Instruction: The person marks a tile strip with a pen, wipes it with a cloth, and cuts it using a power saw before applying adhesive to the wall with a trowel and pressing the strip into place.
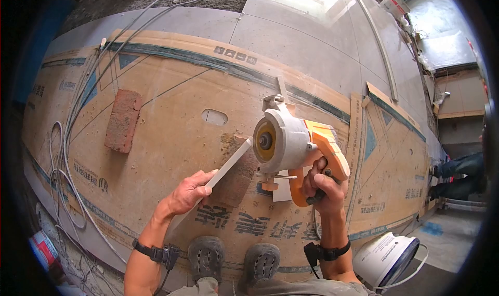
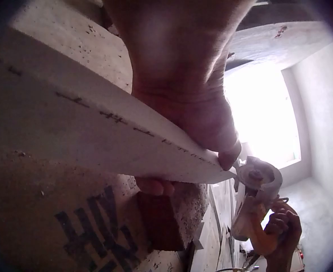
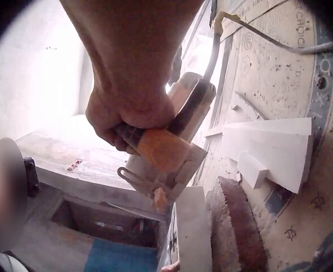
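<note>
My left hand [image 1: 189, 192] grips a long, narrow strip of white tile [image 1: 230, 163], thumb on top and fingertips underneath. Dark pencil-like marks run along the strip's edge [image 2: 115, 119] in the left wrist view. A handheld tile cutter [image 1: 285, 140], white at the head and orange at the body, is held by its rear handle in my right hand [image 1: 327, 186]. Its round blade [image 1: 265, 139] faces left, right at the strip's far end. Below the strip lies a reddish brick [image 1: 236, 181]. The cutter's orange handle [image 3: 163, 150] fills my right palm in the right wrist view.
Cardboard sheets [image 1: 171, 114] cover the floor. Another brick [image 1: 123, 122] lies to the left, near loose cables [image 1: 65, 155]. White tile offcuts [image 3: 274, 150] lie beside the near brick. A white bucket [image 1: 382, 257] stands at right, close to my shoes [image 1: 261, 262]. Another person's legs [image 1: 460, 174] show far right.
</note>
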A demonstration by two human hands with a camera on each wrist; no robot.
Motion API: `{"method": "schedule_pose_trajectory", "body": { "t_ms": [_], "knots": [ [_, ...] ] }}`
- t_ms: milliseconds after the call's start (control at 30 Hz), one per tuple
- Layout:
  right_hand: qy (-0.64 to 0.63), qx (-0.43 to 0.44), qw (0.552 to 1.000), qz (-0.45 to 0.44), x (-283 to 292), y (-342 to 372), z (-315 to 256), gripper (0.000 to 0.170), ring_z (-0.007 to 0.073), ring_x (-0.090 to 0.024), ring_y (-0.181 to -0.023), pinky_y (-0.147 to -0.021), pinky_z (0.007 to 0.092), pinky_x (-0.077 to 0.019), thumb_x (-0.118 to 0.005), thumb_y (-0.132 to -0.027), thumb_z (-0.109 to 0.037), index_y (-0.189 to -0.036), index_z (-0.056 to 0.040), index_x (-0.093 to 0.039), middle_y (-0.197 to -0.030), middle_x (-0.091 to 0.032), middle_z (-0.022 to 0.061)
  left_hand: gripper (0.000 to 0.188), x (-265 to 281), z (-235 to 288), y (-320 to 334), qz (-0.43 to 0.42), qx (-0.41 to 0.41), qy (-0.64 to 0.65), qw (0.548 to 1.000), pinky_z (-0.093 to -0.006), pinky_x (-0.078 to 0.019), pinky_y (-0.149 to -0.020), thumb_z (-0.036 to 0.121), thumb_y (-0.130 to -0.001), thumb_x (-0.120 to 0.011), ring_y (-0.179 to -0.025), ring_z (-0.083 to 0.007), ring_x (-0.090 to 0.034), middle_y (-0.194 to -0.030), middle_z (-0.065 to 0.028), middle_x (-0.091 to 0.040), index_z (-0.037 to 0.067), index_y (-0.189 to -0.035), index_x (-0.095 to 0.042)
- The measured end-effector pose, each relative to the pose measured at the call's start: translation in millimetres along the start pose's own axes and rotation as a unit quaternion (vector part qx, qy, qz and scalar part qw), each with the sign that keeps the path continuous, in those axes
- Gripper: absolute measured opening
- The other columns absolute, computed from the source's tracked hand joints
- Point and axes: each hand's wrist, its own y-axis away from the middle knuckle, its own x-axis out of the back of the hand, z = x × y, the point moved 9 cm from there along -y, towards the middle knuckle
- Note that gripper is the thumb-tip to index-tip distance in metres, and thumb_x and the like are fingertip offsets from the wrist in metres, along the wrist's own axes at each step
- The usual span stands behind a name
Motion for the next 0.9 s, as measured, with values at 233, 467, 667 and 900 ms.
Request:
{"method": "schedule_pose_trajectory", "body": {
  "t_ms": [233,467,667,900],
  "knots": [
    [0.004,-0.016,1.000,0.004,4.1,0.5,6.2,0.030,0.0143,-0.054,-0.050,-0.047,0.0289,-0.0478,-0.069,-0.087,-0.010,-0.110,-0.0004,-0.053,-0.070,-0.054,0.0051,0.073,-0.1,1.3,-0.4,-0.002,0.002,-0.001,1.000,-0.0304,-0.0547,-0.064,0.048,-0.099,-0.060,-0.076,-0.0142,-0.058,-0.102,-0.0055,-0.047,0.002,-0.155,-0.049],
    [0.024,-0.007,1.000,0.018,10.1,0.2,1.9,0.029,0.0141,-0.055,-0.050,-0.047,0.0292,-0.0480,-0.068,-0.087,-0.011,-0.109,-0.0010,-0.053,-0.070,-0.053,0.0042,0.070,-0.6,1.2,-0.4,-0.008,-0.002,0.009,1.000,-0.0304,-0.0543,-0.065,0.043,-0.100,-0.060,-0.077,-0.0141,-0.058,-0.104,-0.0058,-0.047,0.002,-0.155,-0.049],
    [0.001,-0.012,0.999,0.032,9.2,4.4,0.7,0.029,0.0138,-0.054,-0.051,-0.047,0.0290,-0.0467,-0.068,-0.087,-0.012,-0.109,-0.0011,-0.053,-0.069,-0.051,0.0038,0.070,-0.3,-0.4,0.2,-0.008,-0.001,0.010,1.000,-0.0301,-0.0540,-0.066,0.044,-0.099,-0.060,-0.077,-0.0145,-0.059,-0.105,-0.0060,-0.047,0.002,-0.155,-0.049],
    [-0.040,-0.014,0.999,0.025,7.9,5.7,7.6,0.029,0.0136,-0.055,-0.051,-0.046,0.0292,-0.0461,-0.066,-0.088,-0.010,-0.112,0.0008,-0.054,-0.072,-0.054,0.0057,0.072,0.7,12.8,1.5,0.000,-0.022,-0.051,0.998,-0.0311,-0.0542,-0.068,0.050,-0.099,-0.058,-0.076,-0.0158,-0.059,-0.102,-0.0081,-0.050,0.004,-0.154,-0.051]
  ]
}}
